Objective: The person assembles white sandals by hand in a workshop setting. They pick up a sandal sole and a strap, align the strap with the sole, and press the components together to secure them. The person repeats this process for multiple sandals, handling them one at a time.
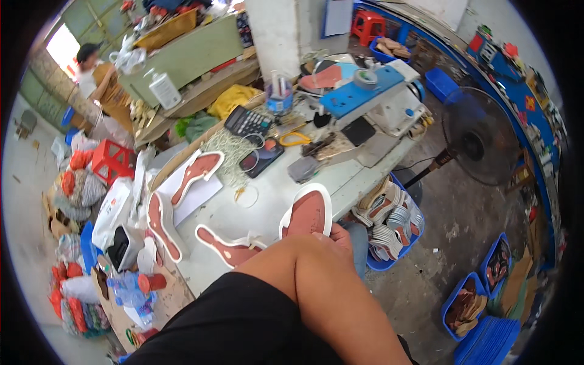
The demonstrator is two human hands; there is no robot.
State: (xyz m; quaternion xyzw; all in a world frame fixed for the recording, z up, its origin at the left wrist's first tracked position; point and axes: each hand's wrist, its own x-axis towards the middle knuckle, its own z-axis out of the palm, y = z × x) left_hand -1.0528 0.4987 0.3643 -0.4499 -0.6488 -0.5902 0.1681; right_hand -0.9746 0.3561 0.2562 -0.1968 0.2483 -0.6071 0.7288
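Note:
My right hand is closed on the near end of a sandal sole with a red-brown top and white rim, held over the table's near edge. My left arm, in a black sleeve, is bent with its elbow forward; its forearm runs back to the lower right, and my left hand is out of sight. The arm hides most of my right forearm. A matching sole lies left of the held one, partly behind the arm. Two more soles, one upright and one on white paper, are further left.
On the white table are tangled string, a calculator, yellow-handled scissors and a blue-topped sewing machine. A blue basket of soles stands right of the table, near a fan. Another person is far left.

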